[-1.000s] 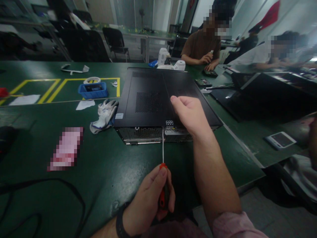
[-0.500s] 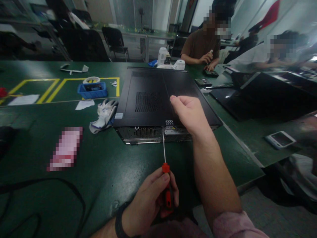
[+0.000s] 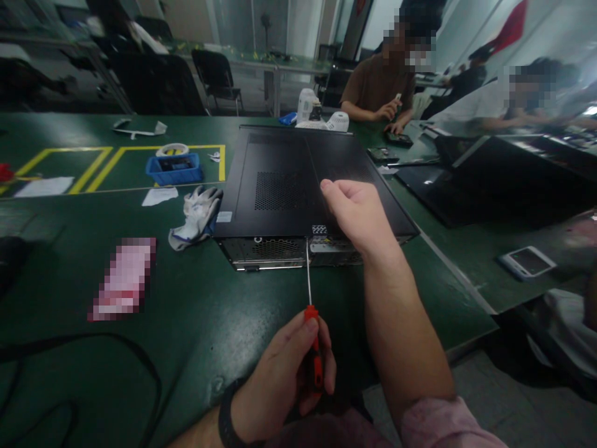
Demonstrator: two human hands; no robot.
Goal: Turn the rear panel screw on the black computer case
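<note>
A black desktop computer case (image 3: 275, 152) lies flat on the green table, its rear panel (image 3: 277, 250) facing me. My left hand (image 3: 275, 373) is closed around the red and black handle of a screwdriver (image 3: 317, 364). The metal shaft points away from me, and its tip meets the rear panel's upper edge near the middle; the screw there is too small to make out. Resting on the right part of the case's top, my right hand (image 3: 357, 208) is curled into a fist. Its inner fingers are hidden, so I cannot see whether it holds anything.
Left of the case lie a work glove (image 3: 198, 214), a blue bin (image 3: 173, 169), a tape roll (image 3: 172, 150) and a blurred pink item (image 3: 124, 277). Black panels (image 3: 508, 177) and a pale handheld device (image 3: 527, 262) are at right. A co-worker (image 3: 380, 90) handles parts beyond the case.
The screwdriver handle has turned in my left hand, showing a different side, and my left thumb has shifted slightly up it. My right hand and the case stay put.
</note>
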